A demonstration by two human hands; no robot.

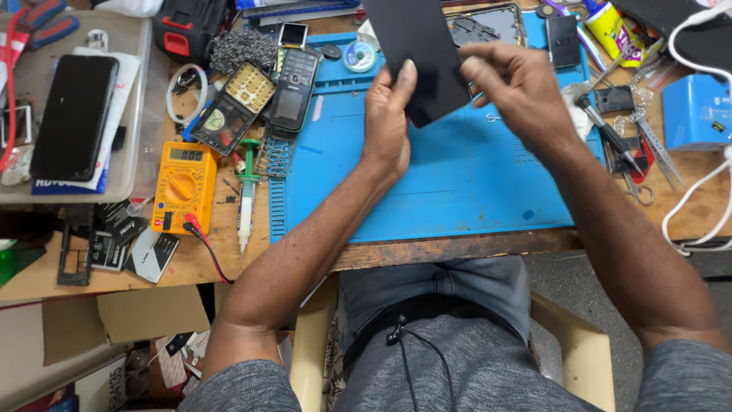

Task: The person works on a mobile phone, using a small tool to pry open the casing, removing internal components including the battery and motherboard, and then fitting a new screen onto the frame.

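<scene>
Both hands are gripping the flat black panel (418, 53), left hand (387, 114) pinching its lower edge and right hand (512, 85) clamping its side, lifted above the blue mat (427, 183) on the table (457, 246), so it looks mid-job, nothing fitted yet.

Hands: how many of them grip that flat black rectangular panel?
2. The left hand pinches the flat black rectangular panel's lower left edge; the right hand grips its right edge, above the blue work mat.
</scene>
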